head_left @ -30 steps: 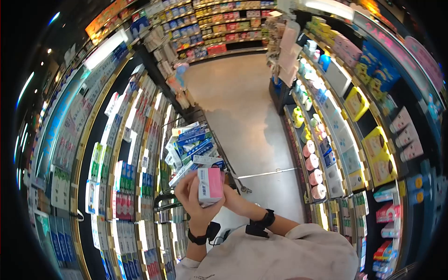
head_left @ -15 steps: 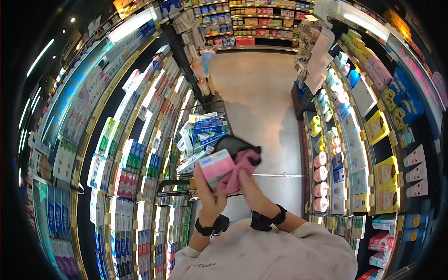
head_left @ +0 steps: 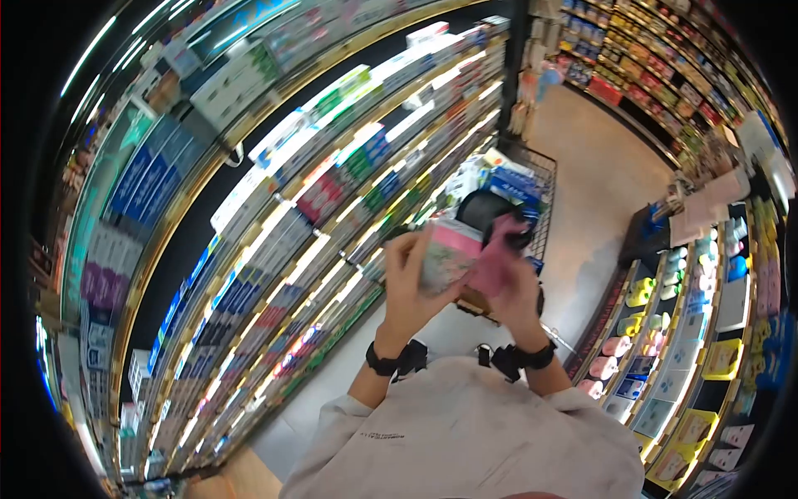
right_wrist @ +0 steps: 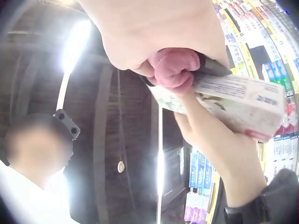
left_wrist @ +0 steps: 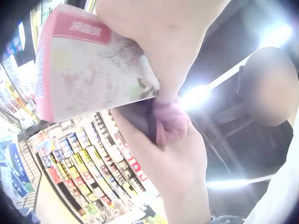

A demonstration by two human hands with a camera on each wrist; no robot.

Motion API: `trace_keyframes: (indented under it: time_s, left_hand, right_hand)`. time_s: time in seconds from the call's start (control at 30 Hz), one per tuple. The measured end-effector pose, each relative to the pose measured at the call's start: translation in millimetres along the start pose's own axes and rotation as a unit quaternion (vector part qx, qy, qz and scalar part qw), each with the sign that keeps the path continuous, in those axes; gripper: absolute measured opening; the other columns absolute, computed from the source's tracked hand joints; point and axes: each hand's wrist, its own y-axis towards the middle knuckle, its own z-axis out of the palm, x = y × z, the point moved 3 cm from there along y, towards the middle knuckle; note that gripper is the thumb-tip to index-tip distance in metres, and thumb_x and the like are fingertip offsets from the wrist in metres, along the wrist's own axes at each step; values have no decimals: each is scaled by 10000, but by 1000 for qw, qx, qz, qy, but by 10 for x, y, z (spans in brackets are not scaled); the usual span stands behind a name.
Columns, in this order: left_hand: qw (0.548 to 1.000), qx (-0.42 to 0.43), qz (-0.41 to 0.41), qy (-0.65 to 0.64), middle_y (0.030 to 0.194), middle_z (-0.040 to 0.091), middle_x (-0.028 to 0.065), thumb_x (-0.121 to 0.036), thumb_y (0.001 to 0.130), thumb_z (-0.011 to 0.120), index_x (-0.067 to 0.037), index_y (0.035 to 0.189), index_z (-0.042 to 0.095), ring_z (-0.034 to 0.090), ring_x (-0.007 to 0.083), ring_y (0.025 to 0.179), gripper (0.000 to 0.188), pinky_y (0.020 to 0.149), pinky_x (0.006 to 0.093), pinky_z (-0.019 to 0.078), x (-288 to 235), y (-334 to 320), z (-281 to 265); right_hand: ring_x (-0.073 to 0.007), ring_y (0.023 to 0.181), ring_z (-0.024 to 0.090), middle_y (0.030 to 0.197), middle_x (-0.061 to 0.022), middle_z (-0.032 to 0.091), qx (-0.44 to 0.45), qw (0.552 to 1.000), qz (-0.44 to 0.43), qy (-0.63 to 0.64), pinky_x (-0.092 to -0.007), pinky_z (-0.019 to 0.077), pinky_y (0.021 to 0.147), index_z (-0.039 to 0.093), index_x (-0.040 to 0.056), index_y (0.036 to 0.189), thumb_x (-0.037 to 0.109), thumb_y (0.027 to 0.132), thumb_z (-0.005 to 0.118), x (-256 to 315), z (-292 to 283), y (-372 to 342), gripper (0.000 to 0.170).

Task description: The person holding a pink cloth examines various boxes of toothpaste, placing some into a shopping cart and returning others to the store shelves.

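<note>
My left hand [head_left: 407,287] grips a white box [head_left: 449,259] with a pink end and a printed floral pattern. In the right wrist view, small print covers one side of the box [right_wrist: 233,91]. My right hand [head_left: 519,299] holds a bunched pink cloth [head_left: 496,262], which pokes out of the fist in the right wrist view. A black piece [head_left: 485,209] hangs beside the cloth; its kind is unclear. Both hands are close together, the left thumb right at the pink cloth in the left wrist view.
A wire shopping cart [head_left: 547,195] with blue and white boxes [head_left: 509,183] stands just beyond my hands. Lit shelves [head_left: 332,191] of boxed goods line the left; another shelf [head_left: 665,333] with bottles and packs runs along the right. Aisle floor [head_left: 573,141] lies beyond the cart.
The pink cloth and black piece came into sight at the right hand. The box has turned, now showing its floral side. The head view has swung left toward the shelves.
</note>
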Motion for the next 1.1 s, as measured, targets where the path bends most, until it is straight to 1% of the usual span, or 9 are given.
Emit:
trace_keyframes:
  time_s: [0.07, 0.23, 0.33, 0.43, 0.53, 0.7, 0.83, 0.97, 1.1]
  left_hand:
    - [998, 27, -28, -55, 1284, 531, 165, -80, 697, 875, -32, 1440, 499, 544, 338, 1182, 834, 987, 410, 460, 117, -49, -149]
    - [998, 5, 3, -66, 1421, 516, 202, 15, 730, 813, -22, 1444, 493, 514, 389, 1290, 783, 1054, 436, 434, 414, -158, -537]
    - [988, -30, -12, -149, 1468, 458, 196, 62, 784, 750, 17, 1504, 383, 500, 343, 1312, 810, 1086, 436, 406, 616, -282, -709]
    - [938, -69, -90, -327, 1458, 401, 199, -14, 830, 748, 65, 1558, 225, 475, 258, 1311, 900, 1102, 390, 373, 717, -418, -833]
    - [927, -115, -43, -353, 1433, 414, 213, -77, 822, 774, 60, 1568, 178, 498, 285, 1282, 964, 1081, 399, 401, 822, -496, -958]
    - [957, -163, -131, -203, 1372, 504, 212, -154, 733, 890, 34, 1453, 312, 562, 297, 1203, 942, 979, 402, 491, 1187, -820, -905]
    - [891, -183, -192, -368, 1313, 546, 164, -186, 900, 756, 50, 1408, 375, 577, 221, 1120, 678, 921, 361, 491, 1045, -516, -907]
    - [851, -155, -370, -340, 1140, 636, 109, -315, 1065, 504, 39, 1283, 544, 577, 122, 946, 417, 809, 299, 481, 1232, -616, -886]
    - [924, 68, -317, -203, 936, 668, 57, -326, 1080, 475, 49, 1189, 607, 570, 113, 788, 412, 718, 304, 483, 1102, -238, -756]
  right_hand:
    - [-217, 1140, 590, 1147, -67, 595, -19, 999, 30, 31, -412, 511, 957, 523, 67, 1248, 170, 942, 643, -17, 137, 210, 344]
    - [-171, 1114, 608, 1170, -62, 635, 90, 929, -129, -334, -368, 469, 983, 538, 105, 1289, 429, 1061, 404, -669, 375, 407, 418]
    - [-182, 1191, 572, 1273, -67, 552, 84, 940, 182, -277, -361, 490, 1003, 461, 81, 1361, 146, 931, 723, -1031, 265, 526, 508]
    - [-169, 1173, 587, 1280, -28, 584, 35, 953, 300, -22, -354, 486, 994, 519, 122, 1369, 304, 1016, 570, -1599, 389, 414, 401]
    - [-123, 1104, 613, 1262, 29, 628, -4, 942, 335, -20, -333, 489, 947, 594, 159, 1339, 475, 1054, 432, -1689, 607, 411, 455]
    - [-85, 1156, 593, 1285, 27, 625, 15, 955, 169, -245, -290, 459, 1009, 576, 136, 1380, 408, 1026, 548, -1503, 867, 345, 447]
    - [-94, 1092, 615, 1189, 0, 646, -75, 948, 174, -256, -258, 498, 925, 595, 77, 1294, 345, 991, 645, -1317, 731, 374, 408]
    - [-130, 985, 658, 1089, -28, 662, 59, 921, 321, -211, -285, 538, 876, 562, 35, 1281, 266, 963, 701, -1040, 583, 424, 416]
    - [-129, 1044, 645, 1177, -41, 647, 69, 934, 301, -180, -291, 538, 903, 530, 37, 1338, 215, 988, 658, -1074, 567, 444, 414]
